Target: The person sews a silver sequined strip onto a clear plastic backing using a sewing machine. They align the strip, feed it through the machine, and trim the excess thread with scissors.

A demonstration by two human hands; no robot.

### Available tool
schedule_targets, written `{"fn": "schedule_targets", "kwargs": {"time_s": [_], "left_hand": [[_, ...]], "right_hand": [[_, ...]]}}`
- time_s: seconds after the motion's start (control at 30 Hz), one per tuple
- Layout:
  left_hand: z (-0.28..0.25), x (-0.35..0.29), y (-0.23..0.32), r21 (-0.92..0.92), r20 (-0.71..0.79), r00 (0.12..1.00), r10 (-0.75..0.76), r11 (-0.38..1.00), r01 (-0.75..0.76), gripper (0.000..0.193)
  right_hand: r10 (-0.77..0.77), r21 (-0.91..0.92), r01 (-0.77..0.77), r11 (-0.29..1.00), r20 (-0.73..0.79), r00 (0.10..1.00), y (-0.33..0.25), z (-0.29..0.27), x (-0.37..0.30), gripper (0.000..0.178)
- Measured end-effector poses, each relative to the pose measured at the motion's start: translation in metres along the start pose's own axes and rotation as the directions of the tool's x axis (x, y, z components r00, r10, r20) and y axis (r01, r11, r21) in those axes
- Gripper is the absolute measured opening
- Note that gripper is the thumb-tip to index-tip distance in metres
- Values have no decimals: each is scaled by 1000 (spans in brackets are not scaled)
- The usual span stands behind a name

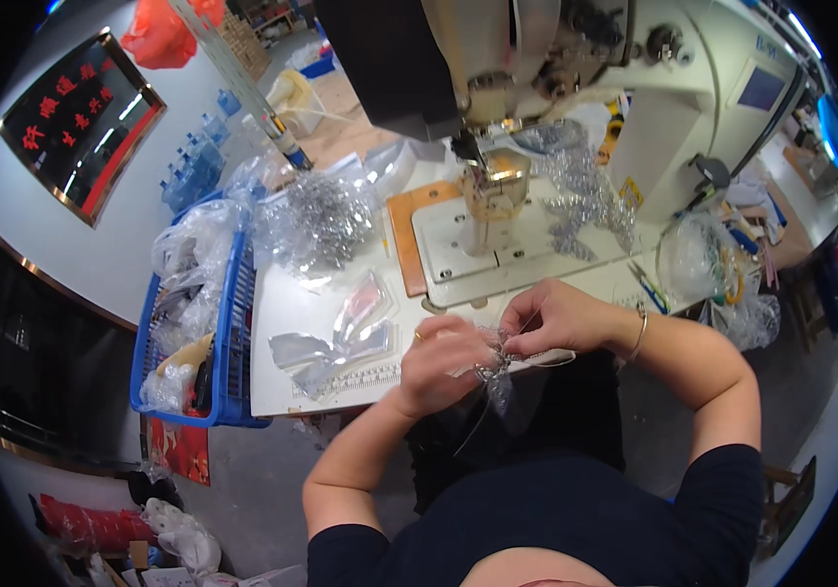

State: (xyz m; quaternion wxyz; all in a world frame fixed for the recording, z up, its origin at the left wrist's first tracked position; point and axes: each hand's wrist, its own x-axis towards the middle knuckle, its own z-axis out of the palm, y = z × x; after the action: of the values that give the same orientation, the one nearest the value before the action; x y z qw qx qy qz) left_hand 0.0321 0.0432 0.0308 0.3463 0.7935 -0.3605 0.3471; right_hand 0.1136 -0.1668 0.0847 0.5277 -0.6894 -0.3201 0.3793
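Observation:
At the front edge of the white sewing table (287,382), both my hands are close together over my lap. My left hand (443,362), slightly smeared by motion, is closed at a shiny silver piece (500,391) that hangs below the fingers. Pinched fingers of my right hand (556,318) meet the upper part of the same piece, and a thin thread or cord runs by them. Just beyond stands an industrial sewing machine (722,59), its needle area over a metal plate (448,245). Flat silver shapes (336,338) lie left of my left hand.
A blue plastic basket (243,323) full of clear bags adjoins the table's left side. Silver tinsel-like pieces lie in a heap (326,220) at left and in a strip (575,196) beyond the plate. Thread snips (649,284) and a clear plastic bag (688,259) are at right.

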Motion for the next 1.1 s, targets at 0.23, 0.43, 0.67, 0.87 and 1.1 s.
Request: {"fn": "schedule_targets", "kwargs": {"time_s": [0.23, 0.43, 0.67, 0.87, 1.1], "left_hand": [[42, 12, -4, -934, 357, 701, -618, -229, 274, 68], [36, 31, -27, -922, 385, 790, -476, -170, 347, 94], [38, 63, -21, -901, 401, 597, -695, -181, 395, 52], [31, 90, -34, -828, 329, 550, -768, 45, 558, 29], [5, 129, -46, -761, 577, 320, -752, -353, 545, 19]], "right_hand": [[-108, 31, 121, 992, -280, 954, -12, -23, 11, 16], [-105, 156, 154, 976, -287, 952, -26, -39, 16, 10], [-129, 197, 198, 960, -318, 939, -20, -52, 24, 9], [-23, 330, 185, 926, -438, 899, -23, -65, 25, 12], [192, 532, 53, 845, -396, 898, -45, -80, 34, 8]]}}
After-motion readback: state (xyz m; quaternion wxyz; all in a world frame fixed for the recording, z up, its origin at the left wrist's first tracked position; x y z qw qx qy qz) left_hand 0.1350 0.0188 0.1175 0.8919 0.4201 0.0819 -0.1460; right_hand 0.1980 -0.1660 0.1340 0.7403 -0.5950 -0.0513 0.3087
